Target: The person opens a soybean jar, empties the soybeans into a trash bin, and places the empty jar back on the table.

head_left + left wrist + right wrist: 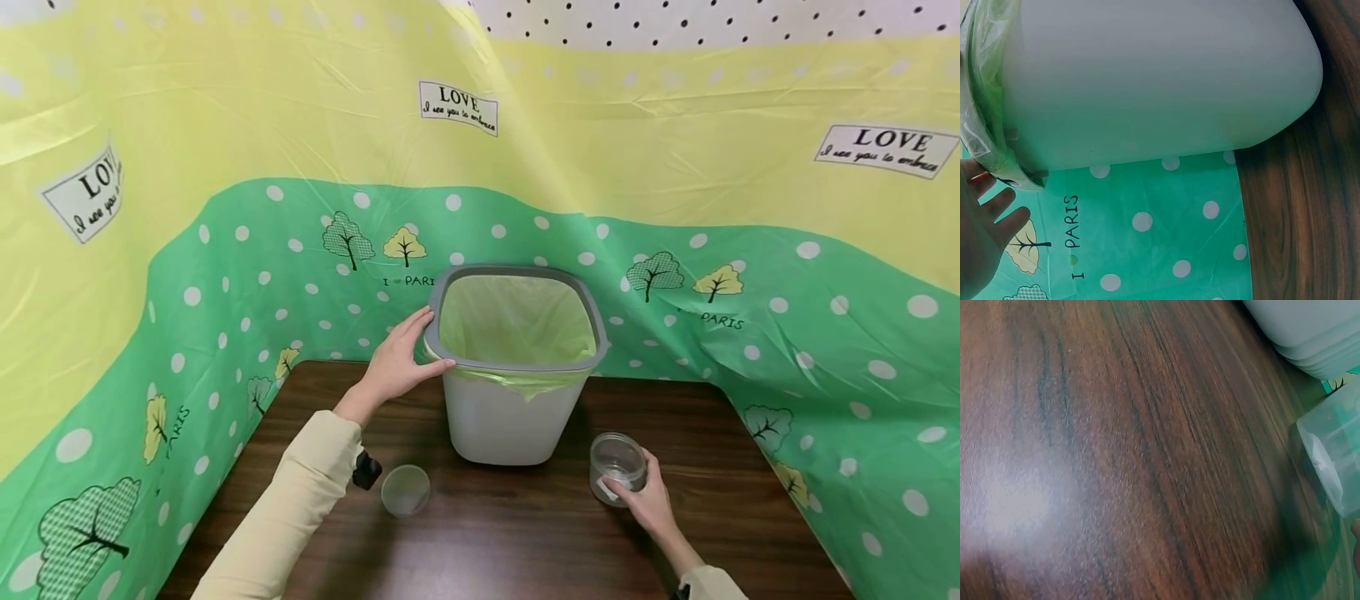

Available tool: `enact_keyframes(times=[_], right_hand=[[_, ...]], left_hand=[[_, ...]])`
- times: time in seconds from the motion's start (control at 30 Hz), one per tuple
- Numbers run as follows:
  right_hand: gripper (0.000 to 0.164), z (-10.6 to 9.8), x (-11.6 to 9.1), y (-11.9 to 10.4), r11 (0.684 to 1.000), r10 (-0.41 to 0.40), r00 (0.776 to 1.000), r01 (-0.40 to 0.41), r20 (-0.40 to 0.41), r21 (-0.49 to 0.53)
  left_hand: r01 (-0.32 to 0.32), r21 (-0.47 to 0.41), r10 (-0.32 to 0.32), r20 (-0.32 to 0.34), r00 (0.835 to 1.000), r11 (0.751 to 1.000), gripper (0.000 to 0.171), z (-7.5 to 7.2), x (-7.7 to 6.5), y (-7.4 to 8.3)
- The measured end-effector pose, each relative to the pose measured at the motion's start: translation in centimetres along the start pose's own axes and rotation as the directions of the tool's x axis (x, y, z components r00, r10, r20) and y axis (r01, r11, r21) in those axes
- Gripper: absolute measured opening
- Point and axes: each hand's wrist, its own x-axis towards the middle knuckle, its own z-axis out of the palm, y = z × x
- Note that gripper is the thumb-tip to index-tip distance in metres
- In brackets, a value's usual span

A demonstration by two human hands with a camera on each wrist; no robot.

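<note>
A light-grey trash bin [517,417] stands upright at the back of the table, its darker grey rim [525,365] holding a pale green bag [517,321] spread inside. My left hand [397,362] rests on the rim's left front corner, thumb along the front and fingers on the left side. In the left wrist view, its fairly straight fingers [1000,203] touch the rim's edge. To the bin's right, my right hand [645,496] grips a clear plastic jar [617,458] with no lid on it. Only part of the jar [1335,447] shows in the right wrist view.
A round translucent lid [406,490] lies on the dark wooden table [480,542], left of the bin and near the left wrist. Behind and at both sides hangs a yellow and green printed cloth [300,275], close behind the bin.
</note>
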Motion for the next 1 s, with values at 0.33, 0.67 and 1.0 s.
enact_keyframes(times=[0.33,0.67,1.0], right_hand=[[0.084,-0.6,-0.4,0.8,0.999,0.023,1.0,-0.023,0.019,-0.025],[0.087,-1.3,-0.5,0.7,0.999,-0.009,0.998,0.011,0.058,-0.032],[0.093,-3.9,0.9,-0.7,0.986,-0.089,0.979,0.112,0.181,-0.122]], left_hand=[[0.0,0.001,0.0,0.002,1.0,1.0,0.083,0.1,0.1,0.0],[-0.011,-0.027,0.012,0.006,1.0,1.0,0.084,0.3,0.0,-0.3],[0.023,-0.06,-0.019,0.065,0.998,0.998,0.087,-0.3,-0.7,-0.4]])
